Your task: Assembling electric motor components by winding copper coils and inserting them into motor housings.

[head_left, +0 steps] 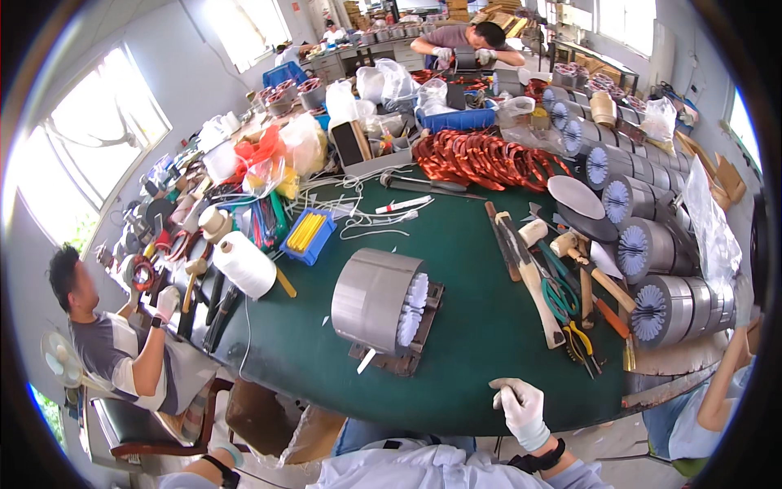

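Note:
My right hand (524, 410), in a white glove, hovers over the table's near edge. Its forefinger points left, the other fingers bend loosely, and nothing shows in it. My left hand (223, 432), also gloved, is low at the lower left by a wooden chair arm; its fingers are hard to make out. In front of me a grey steel stator core (373, 295) lies on its side on a dark metal stand (394, 363). White slot liners (413, 308) fan out of its right end. A white strip (366, 361) sticks out beneath it.
On the right lie a wooden mallet (599, 273), green-handled scissors (560, 300) and yellow pliers (580, 346), beside rows of stators (680, 310). Red copper coils (481, 155) fill the back. Left are a blue bin (309, 236) and thread spool (244, 265). Co-workers sit around the table.

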`<move>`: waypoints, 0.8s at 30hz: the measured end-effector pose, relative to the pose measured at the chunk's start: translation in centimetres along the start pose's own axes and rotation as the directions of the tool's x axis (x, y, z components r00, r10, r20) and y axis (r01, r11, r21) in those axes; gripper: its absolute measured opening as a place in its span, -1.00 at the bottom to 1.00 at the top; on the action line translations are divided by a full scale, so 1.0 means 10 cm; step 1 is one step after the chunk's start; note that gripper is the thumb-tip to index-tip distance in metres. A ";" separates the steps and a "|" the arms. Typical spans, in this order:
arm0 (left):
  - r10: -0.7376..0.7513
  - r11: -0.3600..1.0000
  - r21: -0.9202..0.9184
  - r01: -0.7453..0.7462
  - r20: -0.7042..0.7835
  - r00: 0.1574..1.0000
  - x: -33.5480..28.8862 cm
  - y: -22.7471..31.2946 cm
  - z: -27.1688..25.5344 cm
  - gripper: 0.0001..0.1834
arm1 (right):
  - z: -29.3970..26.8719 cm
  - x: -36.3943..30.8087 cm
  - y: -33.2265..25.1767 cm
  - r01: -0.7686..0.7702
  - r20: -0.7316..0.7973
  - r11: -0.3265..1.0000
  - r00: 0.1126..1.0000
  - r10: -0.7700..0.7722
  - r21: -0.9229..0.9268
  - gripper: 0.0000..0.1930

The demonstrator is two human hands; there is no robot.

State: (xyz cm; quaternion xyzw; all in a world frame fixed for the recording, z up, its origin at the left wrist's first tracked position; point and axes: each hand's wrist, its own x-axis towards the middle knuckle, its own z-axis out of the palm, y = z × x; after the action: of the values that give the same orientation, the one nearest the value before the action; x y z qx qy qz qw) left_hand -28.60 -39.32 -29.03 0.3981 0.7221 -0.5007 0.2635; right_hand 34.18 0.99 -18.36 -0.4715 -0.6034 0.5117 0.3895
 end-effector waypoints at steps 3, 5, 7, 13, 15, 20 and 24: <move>0.224 0.961 -0.112 -0.253 -0.220 0.949 -0.73 0.17 -1.26 -0.56 | -0.03 -0.03 0.01 -0.013 -0.042 1.000 0.999 0.013 -0.012 -0.75; 0.319 0.844 -0.262 -0.467 -0.456 0.831 -1.30 0.69 -2.56 -0.65 | -0.07 -0.08 0.05 -0.014 -0.096 1.000 0.995 0.013 -0.014 -0.75; 0.291 0.550 -0.314 -0.774 -0.797 0.530 -1.77 0.79 -3.09 -0.70 | 0.01 -0.05 -0.01 0.027 -0.056 0.999 0.998 -0.025 0.034 -0.75; 0.454 0.586 -0.053 -0.808 -0.805 0.382 -1.53 0.90 -4.54 -0.67 | 0.01 -0.10 0.07 0.043 -0.110 0.999 0.993 -0.041 0.012 -0.75; 0.473 0.492 -0.093 -0.866 -0.806 0.356 -0.94 1.06 -4.78 -0.63 | 0.05 -0.11 -0.02 0.031 -0.148 0.999 0.988 -0.035 -0.031 -0.74; 0.217 -0.678 -0.327 -0.658 -0.945 0.246 0.08 2.24 -5.20 -0.44 | 0.19 -0.05 -0.01 -0.023 -0.270 0.997 0.963 0.001 -0.079 -0.75; 0.051 -0.813 -0.147 -0.563 -0.982 0.182 0.56 2.74 -4.98 -0.49 | 0.32 0.12 -0.06 -0.109 -0.137 0.990 0.986 0.095 -0.094 -0.73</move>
State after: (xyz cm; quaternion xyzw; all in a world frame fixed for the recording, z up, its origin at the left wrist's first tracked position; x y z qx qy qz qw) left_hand -7.76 13.91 -29.53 0.4401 0.3461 0.6320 0.5358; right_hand 30.74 1.31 -18.38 -0.5537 -0.5766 0.4675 0.3773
